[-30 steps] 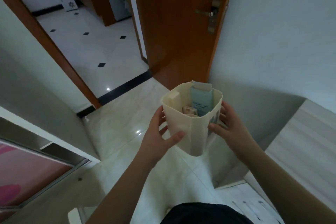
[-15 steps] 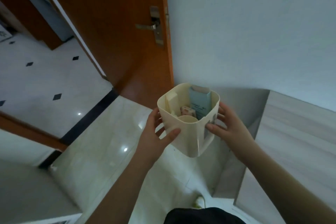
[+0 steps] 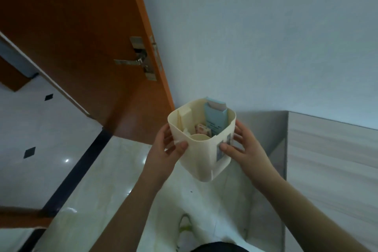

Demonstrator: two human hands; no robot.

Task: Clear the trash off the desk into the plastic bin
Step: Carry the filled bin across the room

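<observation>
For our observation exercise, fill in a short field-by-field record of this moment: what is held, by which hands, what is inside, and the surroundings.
held item: cream plastic bin, upright, off the floor
left hand: grips the bin's left side
right hand: grips the bin's right side, thumb on a sticker
contents: pale blue carton standing at the back, small printed box, a cream block
surroundings: wooden door with metal handle to the left, white wall behind, glossy tiled floor below

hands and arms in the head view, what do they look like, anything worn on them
Both forearms are bare up to the frame edge: no sleeves, gloves, watch or bracelets in view. The left hand and right hand show no rings on the visible fingers, and the visible thumbnails look short and unpainted.
</observation>
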